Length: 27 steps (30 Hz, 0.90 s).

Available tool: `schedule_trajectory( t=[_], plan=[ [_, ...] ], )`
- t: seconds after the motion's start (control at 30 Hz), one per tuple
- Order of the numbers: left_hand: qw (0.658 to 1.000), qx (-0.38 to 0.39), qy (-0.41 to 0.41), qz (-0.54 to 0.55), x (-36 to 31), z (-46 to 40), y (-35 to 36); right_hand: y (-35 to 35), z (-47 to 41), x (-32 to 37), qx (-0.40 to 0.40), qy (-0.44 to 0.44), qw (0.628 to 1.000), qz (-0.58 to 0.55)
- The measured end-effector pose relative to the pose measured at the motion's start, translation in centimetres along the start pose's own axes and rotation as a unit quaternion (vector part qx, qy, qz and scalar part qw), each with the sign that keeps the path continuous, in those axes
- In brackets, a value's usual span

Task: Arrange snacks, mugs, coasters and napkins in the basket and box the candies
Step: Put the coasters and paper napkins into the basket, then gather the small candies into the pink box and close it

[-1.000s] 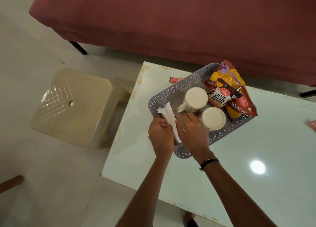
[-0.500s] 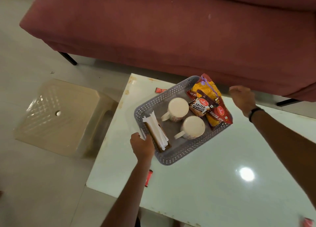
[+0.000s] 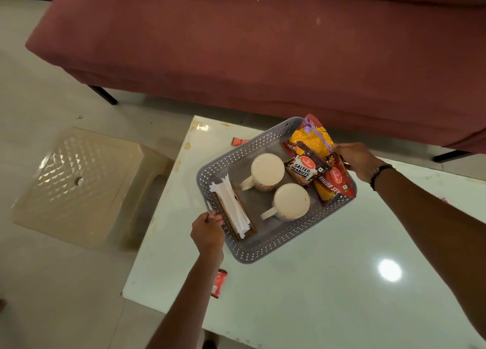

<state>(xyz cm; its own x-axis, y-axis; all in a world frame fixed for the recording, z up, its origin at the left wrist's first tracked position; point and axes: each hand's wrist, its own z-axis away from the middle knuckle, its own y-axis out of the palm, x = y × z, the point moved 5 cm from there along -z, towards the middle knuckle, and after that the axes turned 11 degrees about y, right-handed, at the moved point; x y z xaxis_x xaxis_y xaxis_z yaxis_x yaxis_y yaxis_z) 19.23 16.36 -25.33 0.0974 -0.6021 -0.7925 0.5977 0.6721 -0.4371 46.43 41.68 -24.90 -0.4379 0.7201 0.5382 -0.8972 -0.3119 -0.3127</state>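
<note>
A grey perforated basket [image 3: 263, 254] sits on the white table [image 3: 328, 296]. Inside stand two cream mugs [image 3: 267, 169] [image 3: 291, 201], white napkins [image 3: 231, 204] lying on brown coasters [image 3: 247, 233] at the left end, and snack packets [image 3: 310, 148] with a salted peanuts pack [image 3: 302, 167] at the right end. My left hand [image 3: 207, 229] grips the basket's left rim. My right hand [image 3: 356, 157] holds the basket's right end by the snack packets. One red candy [image 3: 238, 141] lies behind the basket, another [image 3: 218, 283] by my left forearm.
A maroon sofa [image 3: 263, 46] runs along the far side of the table. A beige plastic stool [image 3: 86, 183] stands on the tiled floor to the left. The table's near-left corner is close to my left arm.
Both hands left the napkins, which now lie on the coasters. My left hand went to the basket's left rim, and my right hand swung over to its right end.
</note>
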Motion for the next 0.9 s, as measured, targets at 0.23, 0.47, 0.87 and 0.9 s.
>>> schedule_trajectory(
  t=[0.23, 0.47, 0.87, 0.9],
  plan=[
    [0.999, 0.008, 0.040, -0.013, -3.8, 1.6, 0.5, -4.6, 3.4, -3.6, -0.018, 0.008, 0.997, -0.073],
    [0.995, 0.061, 0.070, -0.034, -7.4, 5.8, 2.3, -11.4, 10.3, -8.5, -0.055, 0.033, 0.986, -0.153],
    [0.954, 0.242, 0.135, -0.114, -6.1, 10.4, 5.9, -15.8, 17.4, -21.7, -0.080, 0.112, 0.961, -0.241],
    [0.954, 0.243, 0.134, -0.115, -5.8, 10.4, 6.1, -15.6, 17.2, -22.3, -0.082, 0.114, 0.958, -0.249]
  ],
)
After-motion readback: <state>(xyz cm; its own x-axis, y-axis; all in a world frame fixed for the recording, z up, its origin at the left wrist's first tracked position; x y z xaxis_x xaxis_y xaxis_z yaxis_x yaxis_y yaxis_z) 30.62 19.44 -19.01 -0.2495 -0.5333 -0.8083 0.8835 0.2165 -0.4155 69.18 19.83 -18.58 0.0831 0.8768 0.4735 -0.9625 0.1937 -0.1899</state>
